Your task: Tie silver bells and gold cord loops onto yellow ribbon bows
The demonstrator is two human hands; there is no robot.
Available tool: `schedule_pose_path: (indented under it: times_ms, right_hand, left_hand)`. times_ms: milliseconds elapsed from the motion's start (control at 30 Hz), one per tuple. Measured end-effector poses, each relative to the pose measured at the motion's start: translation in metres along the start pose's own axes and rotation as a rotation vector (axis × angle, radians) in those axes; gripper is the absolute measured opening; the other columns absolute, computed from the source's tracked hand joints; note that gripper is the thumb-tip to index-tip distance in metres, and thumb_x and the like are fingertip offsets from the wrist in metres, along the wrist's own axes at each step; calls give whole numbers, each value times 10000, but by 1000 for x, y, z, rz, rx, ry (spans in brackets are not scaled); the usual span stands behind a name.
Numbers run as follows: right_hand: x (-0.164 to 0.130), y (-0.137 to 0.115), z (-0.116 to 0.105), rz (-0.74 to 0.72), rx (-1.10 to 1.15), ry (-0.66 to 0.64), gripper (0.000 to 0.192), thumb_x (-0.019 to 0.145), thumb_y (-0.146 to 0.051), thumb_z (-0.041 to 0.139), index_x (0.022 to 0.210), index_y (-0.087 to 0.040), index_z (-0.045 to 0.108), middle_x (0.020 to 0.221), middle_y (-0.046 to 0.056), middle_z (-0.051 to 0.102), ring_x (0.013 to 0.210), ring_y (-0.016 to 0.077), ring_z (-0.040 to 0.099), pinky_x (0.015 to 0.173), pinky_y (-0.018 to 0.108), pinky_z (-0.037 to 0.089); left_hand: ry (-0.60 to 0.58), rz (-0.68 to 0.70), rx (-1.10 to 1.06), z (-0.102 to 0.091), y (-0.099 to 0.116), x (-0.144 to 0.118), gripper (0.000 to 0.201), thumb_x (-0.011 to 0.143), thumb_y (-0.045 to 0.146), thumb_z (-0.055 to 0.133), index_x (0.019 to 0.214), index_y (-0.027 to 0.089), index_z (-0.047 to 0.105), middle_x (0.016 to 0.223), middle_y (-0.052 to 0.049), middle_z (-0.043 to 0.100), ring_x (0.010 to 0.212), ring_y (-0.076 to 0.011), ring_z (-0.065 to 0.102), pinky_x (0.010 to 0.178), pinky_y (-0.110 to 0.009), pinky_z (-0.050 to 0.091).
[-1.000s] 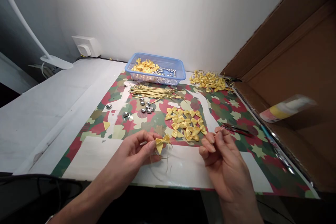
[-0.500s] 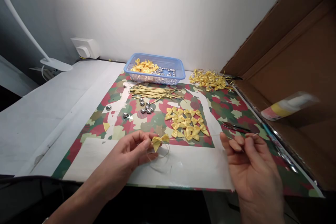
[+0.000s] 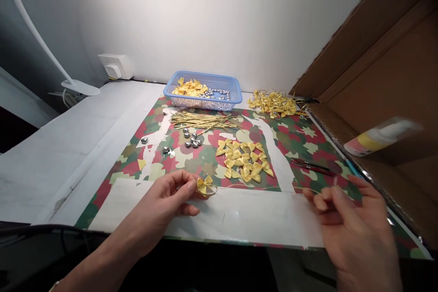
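My left hand (image 3: 164, 200) pinches a small yellow satin bow (image 3: 204, 185) between thumb and forefinger, holding it low over the white strip (image 3: 239, 214) at the near edge of the patterned mat (image 3: 301, 141). A thin gold cord (image 3: 260, 187) loops around the bow and runs rightward, just above the strip's far edge, to my right hand (image 3: 352, 228), whose fingers are curled in and nip the cord's end; the hand is motion-blurred and overhangs the mat's near right corner. Between the two hands the white strip lies bare. Just beyond the cord lies a cluster of loose yellow bows (image 3: 243, 159), and to the right of it, near my right hand, a red-handled tool (image 3: 313, 166), too thin to identify. Farther back lie a scatter of silver beads (image 3: 192, 139), a bundle of cut gold cords (image 3: 201, 120), and, against the wall, a blue plastic basket (image 3: 222, 100) holding more bows and beads. A heap of finished corded bows (image 3: 273, 104) sits at the mat's far right corner. The right edge is closed by a cardboard box (image 3: 393, 77) lying on its side, with a glue bottle (image 3: 379, 136) inside it. Left of the mat, the white tabletop (image 3: 58, 155) extends to a lamp base (image 3: 80, 86) and a wall socket (image 3: 115, 65).
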State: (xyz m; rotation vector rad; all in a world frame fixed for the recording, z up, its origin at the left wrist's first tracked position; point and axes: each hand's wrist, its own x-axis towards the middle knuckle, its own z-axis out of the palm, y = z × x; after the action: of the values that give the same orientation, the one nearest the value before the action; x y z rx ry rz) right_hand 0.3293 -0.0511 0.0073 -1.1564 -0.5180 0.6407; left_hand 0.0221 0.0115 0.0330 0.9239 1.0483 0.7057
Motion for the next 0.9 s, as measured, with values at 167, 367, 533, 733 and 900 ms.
schedule_pose_path:
  times_ms: [167,367,533,733,900]
  right_hand:
    - [-37,-2,43,62,-464,-487,270,947,-462,677,1079,-233,732,1031,54,731,677,115,664,603,212,555]
    - [-56,7,88,270,-407,-886,335,957,-482,649,1133,-202,703,991,59,709,762,156,646,566,225,518]
    - [-62,8,91,12,-582,-828,186,959,-313,633,837,-183,689,769,12,645,687,137,577,580,229,437]
    - [-75,12,93,-391,-700,-647,144,991,-217,576,861,-202,636,764,18,645,676,153,599,608,249,465]
    - [-85,25,95,-673,-789,-507,95,985,-122,559,978,-191,624,870,63,681,796,186,669,707,271,517]
  left_hand:
    - [-68,26,65,7,0,-4,280,986,476,651,899,210,633,977,-13,609,900,-156,563,785,-228,596]
    - [-173,118,131,11,2,-12,253,1032,434,585,901,221,622,1089,-24,646,962,-181,615,840,-264,551]
    - [-131,233,276,8,-1,-14,290,1035,405,570,817,213,588,1004,-35,608,899,-191,568,775,-272,491]
    - [-86,295,352,11,-11,-15,345,1039,400,534,747,219,557,937,-53,570,1008,-238,541,811,-286,458]
    - [125,373,379,21,-18,-22,254,988,370,613,779,229,644,1029,-75,568,1055,-254,539,818,-283,489]
